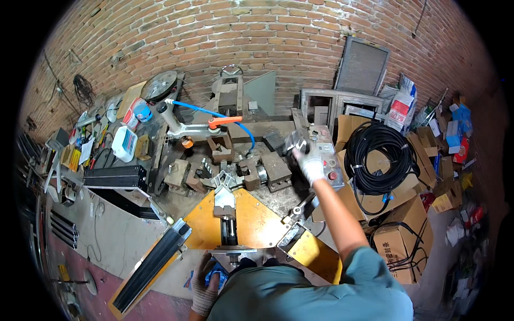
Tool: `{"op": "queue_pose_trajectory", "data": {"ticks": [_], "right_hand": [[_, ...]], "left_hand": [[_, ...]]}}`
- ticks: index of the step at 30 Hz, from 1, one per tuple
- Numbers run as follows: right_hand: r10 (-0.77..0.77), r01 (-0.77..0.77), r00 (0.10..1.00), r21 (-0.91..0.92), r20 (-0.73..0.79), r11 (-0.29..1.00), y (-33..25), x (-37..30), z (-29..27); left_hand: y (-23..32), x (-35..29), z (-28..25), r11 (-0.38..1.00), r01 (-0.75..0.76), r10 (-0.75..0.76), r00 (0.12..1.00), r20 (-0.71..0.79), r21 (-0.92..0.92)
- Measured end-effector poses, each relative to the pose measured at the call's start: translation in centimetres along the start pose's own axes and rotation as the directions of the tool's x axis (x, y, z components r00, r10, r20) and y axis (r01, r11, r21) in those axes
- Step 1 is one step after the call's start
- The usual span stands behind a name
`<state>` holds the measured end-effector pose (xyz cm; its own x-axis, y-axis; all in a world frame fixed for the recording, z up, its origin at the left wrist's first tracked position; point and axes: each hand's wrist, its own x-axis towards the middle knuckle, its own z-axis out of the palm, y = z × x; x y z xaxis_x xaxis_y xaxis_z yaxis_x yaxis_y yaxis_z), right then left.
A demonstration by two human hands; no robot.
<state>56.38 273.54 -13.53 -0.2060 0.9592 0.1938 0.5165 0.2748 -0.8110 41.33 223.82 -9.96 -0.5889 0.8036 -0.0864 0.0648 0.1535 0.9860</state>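
Note:
My left hand, in a pale glove with darker fingers, is low beside my body. Its fingers curl around a crumpled blue thing, perhaps cloth or plastic. My right arm reaches forward, with the gloved right hand beside a grey control box with red buttons. Motion smears its fingers, so I cannot tell whether they hold anything. In front of me stands a metal machine with an orange lever handle and a blue air hose. Silvery aluminium profile ends meet at its middle, above a yellow plate.
Left, a long dark profile rests on a slanted support. A white jug and tools crowd the far-left bench. A black cable coil lies over cardboard boxes at right. A brick wall closes the back.

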Motion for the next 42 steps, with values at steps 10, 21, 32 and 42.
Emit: {"op": "queue_pose_trajectory", "data": {"ticks": [10, 21, 32, 42], "right_hand": [[0.002, -0.038, 0.997, -0.512, -0.071, 0.858, 2.7, 9.5, 4.2], [-0.265, 0.229, 0.963, -0.349, -0.058, 0.909, 10.0, -18.3, -6.3], [-0.235, 0.358, 0.925, -0.473, 0.299, 0.805, 13.2, -32.9, -12.1], [-0.206, 0.345, 0.928, -0.508, 0.31, 0.789, 13.1, -32.9, -11.9]], "left_hand": [[-6.4, -5.5, 0.2, 0.941, 0.338, -0.331, 0.915, -0.23, -0.01], [-18.8, 3.4, 9.0, 0.649, 0.527, -0.5, 0.839, -0.214, 0.55], [-25.7, 6.4, 5.1, 0.56, 0.805, -0.69, 0.583, 0.428, -0.195], [-22.4, 3.9, 10.4, 0.569, 0.529, -0.291, 0.846, -0.448, 0.63]]}}
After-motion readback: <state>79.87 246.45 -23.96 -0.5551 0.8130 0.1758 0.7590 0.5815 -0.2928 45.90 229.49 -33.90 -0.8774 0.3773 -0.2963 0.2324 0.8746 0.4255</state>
